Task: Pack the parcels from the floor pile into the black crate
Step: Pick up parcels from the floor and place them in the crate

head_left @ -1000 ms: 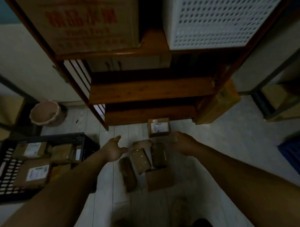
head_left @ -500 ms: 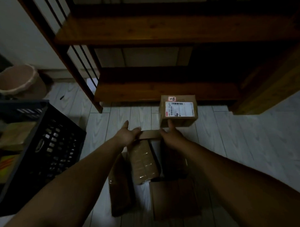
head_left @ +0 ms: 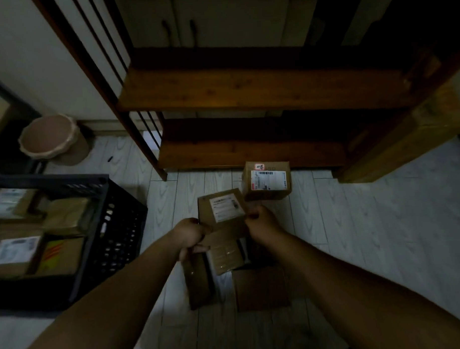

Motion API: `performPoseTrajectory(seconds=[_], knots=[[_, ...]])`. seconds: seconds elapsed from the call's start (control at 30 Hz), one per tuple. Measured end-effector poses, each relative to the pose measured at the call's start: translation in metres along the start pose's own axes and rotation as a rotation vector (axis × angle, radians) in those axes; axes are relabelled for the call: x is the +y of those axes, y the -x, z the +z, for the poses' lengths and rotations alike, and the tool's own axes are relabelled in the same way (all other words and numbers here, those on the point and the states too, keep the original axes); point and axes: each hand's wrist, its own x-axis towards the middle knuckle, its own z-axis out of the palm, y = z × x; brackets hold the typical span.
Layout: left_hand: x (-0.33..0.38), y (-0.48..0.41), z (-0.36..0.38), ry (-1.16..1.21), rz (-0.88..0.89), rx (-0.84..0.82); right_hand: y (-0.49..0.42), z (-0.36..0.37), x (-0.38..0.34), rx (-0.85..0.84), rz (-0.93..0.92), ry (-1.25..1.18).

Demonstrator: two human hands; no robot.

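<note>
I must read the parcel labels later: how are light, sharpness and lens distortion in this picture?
Head view: dim light, with the dark wooden shelf unit and the frame corners deep in shadow. Head view: the small brown cardboard parcel held by the left hand and the right hand is softly blurred, its white label unreadable. Head view: the wide lens bends the shelf's straight edges.

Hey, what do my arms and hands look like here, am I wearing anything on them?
Nothing worn shows. The left forearm and right forearm are bare, with no sleeves in view. The left hand and right hand have no gloves; no watch, band or ring shows, though the light is dim.
</note>
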Motion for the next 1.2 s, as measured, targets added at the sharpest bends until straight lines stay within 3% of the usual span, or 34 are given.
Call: performPoseTrajectory(seconds=[0.17,0.37,0.53,0.77,0.83,0.97,1.03,1.1,1.2], knots=[[0.040,0.136,-0.044,0.102,0.000,-0.029,0.129,-0.017,-0.101,-0.076,0.064,-0.017],[0.103,0.287,-0.098,0.089,0.164,-0.037,0.261,-0.029,-0.218,-0.078,-0.051,0.042],[0.144,0.381,-0.125,-0.021,0.333,-0.071,0.332,-0.038,-0.283,0.039,-0.208,0.011],[0.144,0.488,-0.141,-0.146,0.421,-0.072,0.406,-0.067,-0.321,0.220,-0.337,-0.139],[0.141,0.513,-0.147,-0.204,0.464,0.010,0.423,-0.070,-0.317,0.221,-0.352,-0.144],[0.129,0.551,-0.159,0.092,0.540,0.303,0.458,-0.053,-0.315,0.198,-0.324,-0.291],[0.126,0.571,-0.169,0.196,0.502,0.271,0.473,-0.039,-0.323,0.200,-0.335,-0.397],[0.122,0.588,-0.184,0.117,0.447,0.212,0.487,-0.020,-0.333,0.199,-0.346,-0.450],[0.114,0.602,-0.219,0.100,0.481,0.264,0.500,0.015,-0.350,0.209,-0.370,-0.352]])
